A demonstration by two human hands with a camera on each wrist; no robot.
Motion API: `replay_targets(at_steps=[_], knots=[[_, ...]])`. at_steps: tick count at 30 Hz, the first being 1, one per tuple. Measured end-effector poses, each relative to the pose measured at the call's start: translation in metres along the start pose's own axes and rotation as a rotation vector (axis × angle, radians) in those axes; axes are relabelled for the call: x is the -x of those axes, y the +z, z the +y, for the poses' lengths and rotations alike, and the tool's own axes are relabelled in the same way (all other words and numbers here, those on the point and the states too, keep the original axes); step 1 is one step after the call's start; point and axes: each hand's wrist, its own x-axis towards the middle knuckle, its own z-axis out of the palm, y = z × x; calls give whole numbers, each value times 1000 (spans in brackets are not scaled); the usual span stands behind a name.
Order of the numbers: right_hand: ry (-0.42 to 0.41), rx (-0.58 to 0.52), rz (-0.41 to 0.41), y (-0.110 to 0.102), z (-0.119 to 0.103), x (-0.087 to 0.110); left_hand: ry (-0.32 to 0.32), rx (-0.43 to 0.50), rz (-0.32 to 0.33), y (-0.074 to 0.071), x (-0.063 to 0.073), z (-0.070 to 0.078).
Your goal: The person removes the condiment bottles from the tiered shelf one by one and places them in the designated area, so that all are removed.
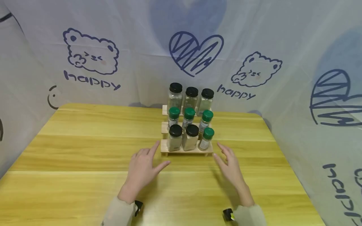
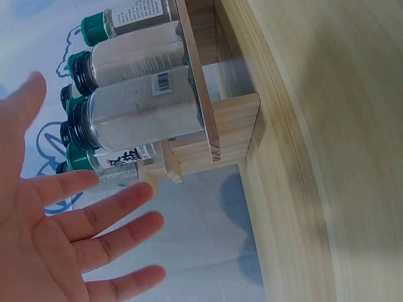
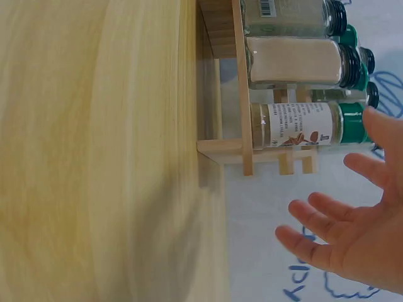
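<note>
A three-tier wooden spice rack (image 1: 186, 151) stands on the table, holding several spice jars in three rows. The front tier carries two black-capped jars, one at the left (image 1: 174, 141) and one in the middle (image 1: 190, 141), plus a green-capped jar (image 1: 205, 142) at the right. Green caps top the middle row; black caps top the taller back row. My left hand (image 1: 142, 168) hovers by the rack's front left corner, fingers spread and holding nothing. Near the front right corner is my right hand (image 1: 230, 166), its fingers extended and apart from the jars (image 3: 299, 124).
The wooden table (image 1: 85, 150) extends on both sides of the rack. Behind it hangs a pale cloth (image 1: 141, 40) printed with hearts, bears and the word happy; the cloth also runs along the right side.
</note>
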Motion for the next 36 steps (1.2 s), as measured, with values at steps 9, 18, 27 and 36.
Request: replay_targets(at_steps=[9, 18, 27, 36], knots=[[131, -239, 78, 2, 7, -11, 21, 193, 127, 10, -7, -6], [366, -501, 116, 13, 22, -26, -11, 363, 138, 14, -18, -5], [461, -573, 133, 24, 32, -38, -44, 466, 115, 17, -26, -3], [503, -671, 143, 37, 37, -47, -110, 563, 83, 16, -37, 0]])
